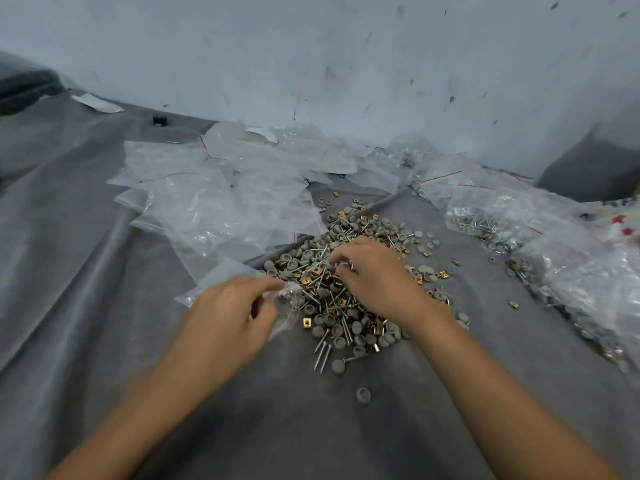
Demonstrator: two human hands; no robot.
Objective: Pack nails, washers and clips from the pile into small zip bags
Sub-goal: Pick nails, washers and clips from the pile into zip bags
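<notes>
Left hand (pixel 230 308) pinches zip bag (pixel 289 299); right hand (pixel 372 275) curled, picking in pile (pixel 346 271).

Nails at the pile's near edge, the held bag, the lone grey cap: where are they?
Nails (pixel 321 351): head view, middle shaft.
Held bag (pixel 290 296): head view, crumpled mouth.
Lone grey cap (pixel 363 394): head view, its middle.

Both forearms bare, coming in from near edge & converging toward centre. L hand (pixel 228 317) back up, wrist abt straight, thumb & fingertips pinching crumpled edge of a clear zip bag (pixel 289 301), other fingers curled. R hand (pixel 374 275) farther in, just right of L, back up, fingers curled down w/ tips bunched on the pile (pixel 343 327); can't tell if they grip anything. Hands near, not touching.
</notes>
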